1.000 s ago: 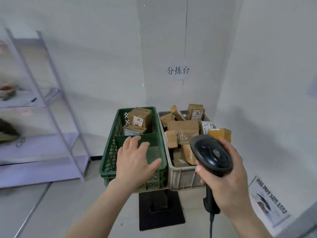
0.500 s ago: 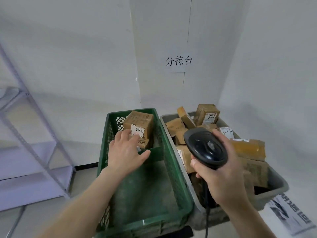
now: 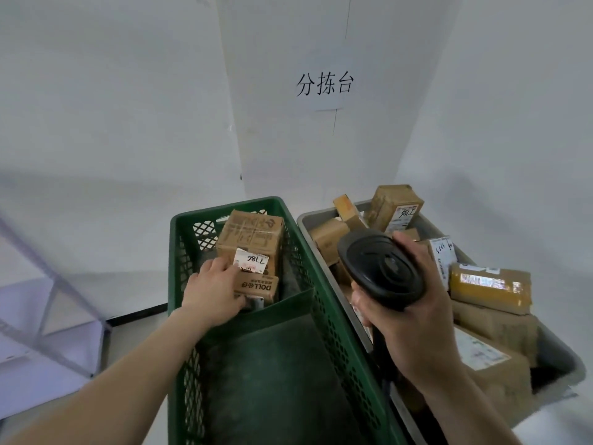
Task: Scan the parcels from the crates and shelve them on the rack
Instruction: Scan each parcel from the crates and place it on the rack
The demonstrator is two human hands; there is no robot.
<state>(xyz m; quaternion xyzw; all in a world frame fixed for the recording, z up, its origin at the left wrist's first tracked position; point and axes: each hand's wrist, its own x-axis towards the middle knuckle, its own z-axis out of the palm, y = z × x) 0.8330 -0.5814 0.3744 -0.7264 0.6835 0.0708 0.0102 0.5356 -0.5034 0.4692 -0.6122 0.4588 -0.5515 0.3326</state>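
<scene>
A green crate (image 3: 324, 303) stands in front of me, with two cardboard parcels at its far end. The taller parcel (image 3: 253, 239) carries a white label marked T786. A smaller flat parcel (image 3: 256, 288) printed DOLL lies in front of it. My left hand (image 3: 215, 293) reaches into the crate with its fingers wrapped on the left side of the small parcel. My right hand (image 3: 414, 319) holds a black barcode scanner (image 3: 382, 273) over the seam between the crates. The grey crate (image 3: 558, 354) on the right is piled with several brown parcels.
A grey metal rack (image 3: 48, 303) stands at the left with a pale shelf. White walls close off the corner behind the crates, with a paper sign (image 3: 324, 83) on the pillar. A green divider (image 3: 282, 303) crosses the green crate.
I have stepped closer to the crates. My left hand went from hovering above the green crate down onto the small parcel. The scanner stayed in my right hand.
</scene>
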